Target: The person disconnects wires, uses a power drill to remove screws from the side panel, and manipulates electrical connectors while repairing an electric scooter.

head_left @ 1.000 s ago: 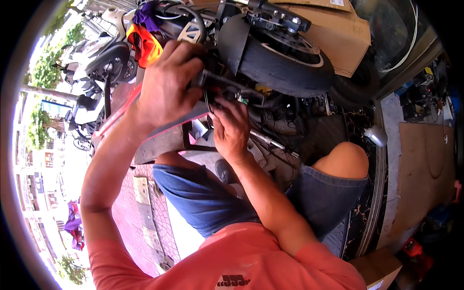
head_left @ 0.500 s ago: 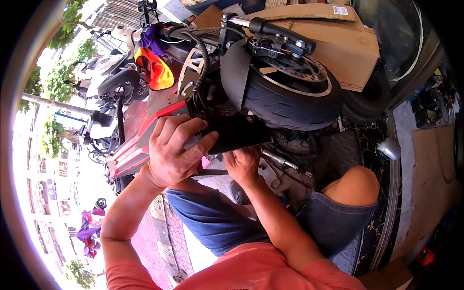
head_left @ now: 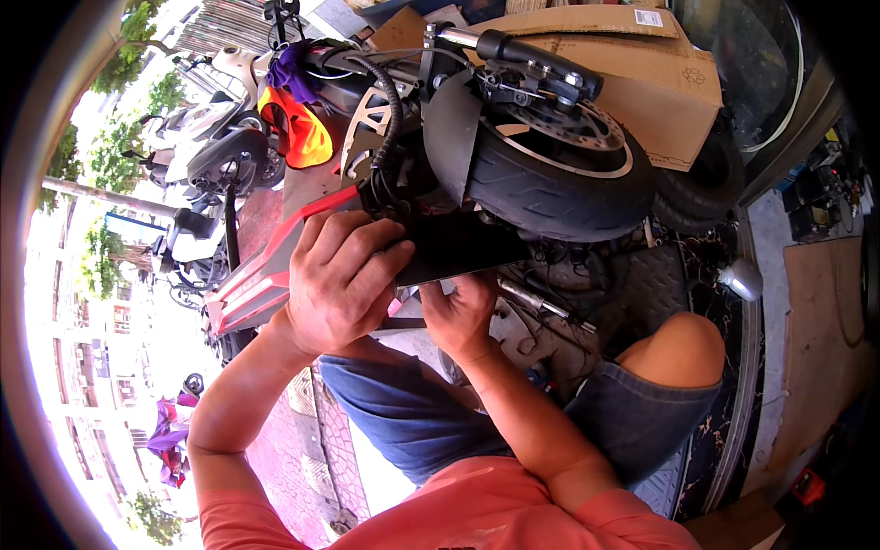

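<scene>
Black panel [head_left: 463, 247] under the scooter's front wheel [head_left: 550, 179]: my left hand [head_left: 339, 280] clamps its edge steady, my right hand [head_left: 463, 316] grips from below.

Floor: black patterned mat [head_left: 724, 403] along the right side, with a raised metal edge strip. Reddish paving bricks [head_left: 302, 449] at the lower left, toward the street. Scooter [head_left: 513, 174] lies tipped on the floor, front tyre [head_left: 550, 188] uppermost. Cardboard box [head_left: 660, 82] stands behind it at the far edge. Plywood sheet [head_left: 816, 339] at far right.
</scene>
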Demonstrator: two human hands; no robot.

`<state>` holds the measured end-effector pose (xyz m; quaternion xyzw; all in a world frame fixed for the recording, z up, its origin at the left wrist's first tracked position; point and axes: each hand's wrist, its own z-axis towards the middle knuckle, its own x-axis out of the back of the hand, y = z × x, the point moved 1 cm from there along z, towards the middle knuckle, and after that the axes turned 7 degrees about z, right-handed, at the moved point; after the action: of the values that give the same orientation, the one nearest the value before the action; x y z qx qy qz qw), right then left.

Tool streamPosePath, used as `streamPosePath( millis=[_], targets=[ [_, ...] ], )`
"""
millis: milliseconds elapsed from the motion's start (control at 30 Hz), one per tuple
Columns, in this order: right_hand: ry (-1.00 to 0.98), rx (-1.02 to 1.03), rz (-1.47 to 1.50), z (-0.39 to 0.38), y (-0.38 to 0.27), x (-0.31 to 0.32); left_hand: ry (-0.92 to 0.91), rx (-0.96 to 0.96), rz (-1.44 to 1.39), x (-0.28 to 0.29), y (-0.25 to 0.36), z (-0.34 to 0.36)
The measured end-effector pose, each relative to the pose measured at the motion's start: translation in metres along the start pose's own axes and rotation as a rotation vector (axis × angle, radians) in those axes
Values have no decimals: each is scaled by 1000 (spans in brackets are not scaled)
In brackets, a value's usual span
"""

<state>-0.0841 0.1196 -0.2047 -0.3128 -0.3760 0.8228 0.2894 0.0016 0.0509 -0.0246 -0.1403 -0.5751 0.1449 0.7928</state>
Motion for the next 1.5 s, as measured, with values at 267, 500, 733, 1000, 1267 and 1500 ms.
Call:
streamPosePath(
  millis=[267, 500, 733, 1000, 1267, 1500],
  targets=[
    [-13, -44, -17, 11, -8, -8, -7, 96, 7, -5, 5, 1],
    [-346, -270, 41, 32, -1, 21, -35, 267, -111, -9, 0, 14],
    [-271, -303, 183, 34, -3, 17, -124, 498, -311, -4, -4, 22],
    [-284, -282, 104, 28, -12, 4, -36, 318, -213, -10, -6, 16],
    [-457, -154, -5, 45, -22, 26, 31, 215, -46, -11, 3, 8],
    [-591, -499, 347, 54, -21, 40, 30, 271, -20, -15, 6, 14]
  ],
)
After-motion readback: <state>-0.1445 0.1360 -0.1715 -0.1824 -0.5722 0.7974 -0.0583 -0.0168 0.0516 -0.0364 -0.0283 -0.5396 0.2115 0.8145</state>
